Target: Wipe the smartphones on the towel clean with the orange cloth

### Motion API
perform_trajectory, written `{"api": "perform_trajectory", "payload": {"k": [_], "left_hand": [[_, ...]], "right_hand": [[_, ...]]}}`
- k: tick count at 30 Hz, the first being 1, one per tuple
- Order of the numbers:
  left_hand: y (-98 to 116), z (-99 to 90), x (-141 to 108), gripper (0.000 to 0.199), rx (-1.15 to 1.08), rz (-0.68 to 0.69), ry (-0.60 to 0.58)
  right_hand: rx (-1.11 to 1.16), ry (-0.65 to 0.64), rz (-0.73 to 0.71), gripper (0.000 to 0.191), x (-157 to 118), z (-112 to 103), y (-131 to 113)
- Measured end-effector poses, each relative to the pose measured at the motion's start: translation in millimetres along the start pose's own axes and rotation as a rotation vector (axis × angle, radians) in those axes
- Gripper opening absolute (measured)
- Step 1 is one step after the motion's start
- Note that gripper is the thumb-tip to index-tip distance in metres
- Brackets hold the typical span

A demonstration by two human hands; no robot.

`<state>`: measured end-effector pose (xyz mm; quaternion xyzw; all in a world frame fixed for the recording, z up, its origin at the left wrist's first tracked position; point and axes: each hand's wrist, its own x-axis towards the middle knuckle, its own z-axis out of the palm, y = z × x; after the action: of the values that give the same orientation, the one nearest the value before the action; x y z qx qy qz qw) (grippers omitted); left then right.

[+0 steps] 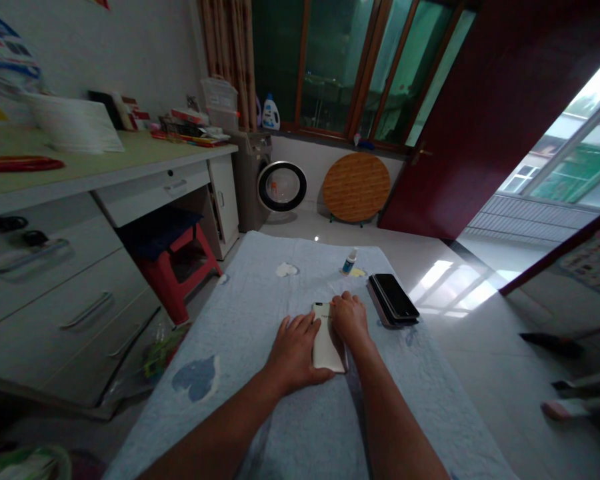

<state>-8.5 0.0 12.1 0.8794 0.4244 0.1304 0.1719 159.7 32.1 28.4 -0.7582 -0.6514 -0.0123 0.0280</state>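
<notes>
A pale, light-coloured phone (326,348) lies back side up on the cloth-covered table, its camera at the far left corner. My left hand (296,347) holds it along the left edge, with the thumb across the near end. Over the phone's far right part rests my right hand (350,319), its fingers curled down onto the back. Whatever those fingers may hold is hidden beneath them. A small spray bottle (349,262) stands beyond the hands. To the right is a stack of dark phones or tablets (394,298).
A light blue patterned cloth (250,293) covers the table. On the left stands a desk with drawers (85,267), a red stool (183,267) beside it. Farther back are a washing machine with its round door open (282,187) and a round wooden tabletop (357,187).
</notes>
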Motion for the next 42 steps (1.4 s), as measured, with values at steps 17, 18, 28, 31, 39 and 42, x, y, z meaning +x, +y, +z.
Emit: {"api": "perform_trajectory", "payload": {"k": [17, 18, 28, 31, 39, 42], "left_hand": [[1.9, -4.4, 1.4, 0.105, -0.099, 0.042, 0.073], [2.4, -4.8, 1.6, 0.105, -0.107, 0.039, 0.079], [2.2, -6.1, 1.2, 0.1, -0.149, 0.037, 0.103], [3.0, -8.0, 0.9, 0.1, -0.161, 0.02, 0.093], [4.3, -6.2, 0.2, 0.103, -0.132, -0.007, 0.088], [3.5, -4.0, 0.0, 0.099, -0.105, -0.018, 0.078]], "right_hand": [[0.068, -0.036, -0.285, 0.023, 0.5, -2.1, -22.1], [0.075, -0.037, -0.294, 0.021, 0.7, -1.7, -22.6], [0.11, -0.048, -0.274, 0.026, 1.2, -1.1, -24.8], [0.092, -0.027, -0.23, 0.03, 1.4, 0.6, -27.0], [0.051, 0.016, -0.119, 0.034, -0.1, 1.1, -23.8], [0.037, 0.01, -0.076, 0.033, -0.1, 0.7, -18.0]]}}
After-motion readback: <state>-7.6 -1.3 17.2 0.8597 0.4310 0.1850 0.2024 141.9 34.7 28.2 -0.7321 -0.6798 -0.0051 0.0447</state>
